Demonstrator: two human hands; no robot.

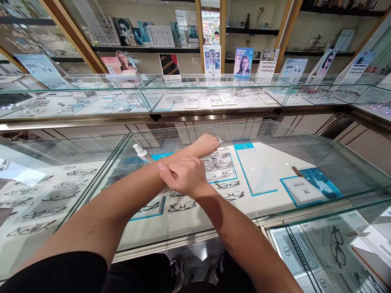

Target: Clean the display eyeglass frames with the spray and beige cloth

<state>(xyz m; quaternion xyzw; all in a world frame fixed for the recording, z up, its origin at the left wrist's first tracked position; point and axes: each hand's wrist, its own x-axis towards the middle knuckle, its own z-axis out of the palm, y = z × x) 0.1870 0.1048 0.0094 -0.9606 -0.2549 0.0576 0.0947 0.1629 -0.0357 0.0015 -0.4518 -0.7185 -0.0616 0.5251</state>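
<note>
My left arm reaches across the glass display counter, and my left hand [208, 145] is closed at its far end. A small glint shows by its fingertips; I cannot tell whether it is held or lies behind. My right hand [187, 176] is curled, its back upward and its thumb against my left forearm near the wrist. Whatever its fingers hold, if anything, is hidden. Just beyond my left forearm stands a small white spray bottle [142, 153] with a printed label. Under the glass, eyeglasses [182, 206] lie in rows below my hands.
A glass display counter [189, 236] spans the space before me, its front edge near my legs. Inside lie a white-and-blue display board [255, 169] and a blue brochure [320, 183]. Across a gap runs another glass showcase [180, 91] with standing cards, such as a blue one [243, 61].
</note>
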